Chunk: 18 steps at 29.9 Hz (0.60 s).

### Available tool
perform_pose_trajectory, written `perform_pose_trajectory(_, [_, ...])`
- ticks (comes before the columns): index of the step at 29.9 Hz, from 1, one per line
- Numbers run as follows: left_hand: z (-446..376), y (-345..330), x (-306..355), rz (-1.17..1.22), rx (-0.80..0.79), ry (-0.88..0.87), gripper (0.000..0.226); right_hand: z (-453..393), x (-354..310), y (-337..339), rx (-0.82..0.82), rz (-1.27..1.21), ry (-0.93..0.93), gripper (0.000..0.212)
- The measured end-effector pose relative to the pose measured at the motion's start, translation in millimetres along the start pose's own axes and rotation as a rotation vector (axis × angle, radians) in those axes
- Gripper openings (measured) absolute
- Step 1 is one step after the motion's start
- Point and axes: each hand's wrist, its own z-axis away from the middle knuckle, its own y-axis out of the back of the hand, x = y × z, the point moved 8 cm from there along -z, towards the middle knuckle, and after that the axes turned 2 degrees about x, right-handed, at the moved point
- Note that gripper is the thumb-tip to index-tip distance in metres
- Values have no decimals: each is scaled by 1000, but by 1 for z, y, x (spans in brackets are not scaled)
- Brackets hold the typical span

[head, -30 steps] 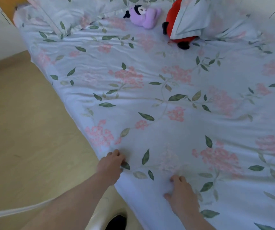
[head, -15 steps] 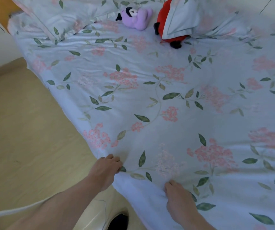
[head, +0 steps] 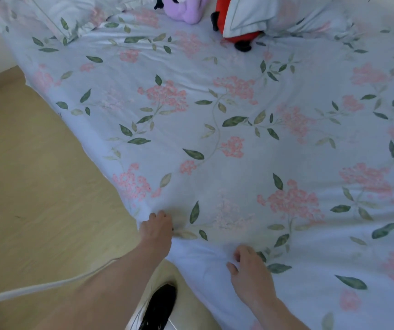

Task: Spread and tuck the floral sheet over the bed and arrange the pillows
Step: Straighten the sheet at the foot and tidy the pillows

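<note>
Far left: tan wood-look floor (head: 36,186), with a pale cord (head: 36,288) running across it toward the lower left edge.

Upper left: floral pillow (head: 55,15) lying at the head of the bed, overlapping the sheet edge.

Lower centre-left: left hand (head: 156,228) at the corner of the floral sheet (head: 215,144), fingers curled over the edge and bunching fabric, knuckles up. Looks like a grip on the sheet; fingertips hidden under the cloth. Small creases radiating from the grip point.

Below, between the forearms: black shoe (head: 160,306) on the floor beside a glossy cream surface.

Centre: sheet lying over the bed surface, pale blue with pink flower clusters and green leaves, mostly flat, light wrinkles near the head end. Near corner hanging off the mattress edge, not tucked.

Lower centre-right: right hand (head: 250,275) on the sheet close to the near edge, thumb and index finger drawn together on a small fold, other fingers loosely curled. Pinching the sheet.

Top centre: purple plush toy (head: 186,10) on the sheet, partly cut by the frame.

Top centre-right: red and black plush toy (head: 241,38), mostly covered by a second floral pillow (head: 253,13) resting on top of it.
</note>
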Motion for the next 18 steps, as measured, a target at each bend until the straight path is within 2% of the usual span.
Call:
perform_pose_trajectory(4, [41, -14, 46, 154, 65, -278, 29, 43, 68, -19, -69, 116, -107, 49])
perform_pose_trajectory(8, [73, -48, 84, 179, -21, -420, 37, 73, 125, -43, -148, 241, -169, 75])
perform_pose_trajectory(9, [79, -58, 95, 155, -34, -412, 40, 77, 143, -52, -139, 233, -173, 75])
perform_pose_trajectory(11, [78, -63, 104, 137, -1, -379, 34, 72, 143, -57, -80, 289, -94, 60])
perform_pose_trajectory(13, [80, -63, 119, 76, 40, -358, 18, 78, 131, -52, -81, 339, 24, 30])
perform_pose_trajectory(14, [79, -63, 125, 47, 45, -347, 17, 78, 130, -53, -83, 328, 22, 16])
perform_pose_trajectory(17, [79, -59, 137, -27, 44, -289, 27, 80, 143, -63, -87, 336, 2, 13])
perform_pose_trajectory(18, [81, -57, 137, -50, 46, -269, 30, 81, 146, -69, -97, 324, 20, 19])
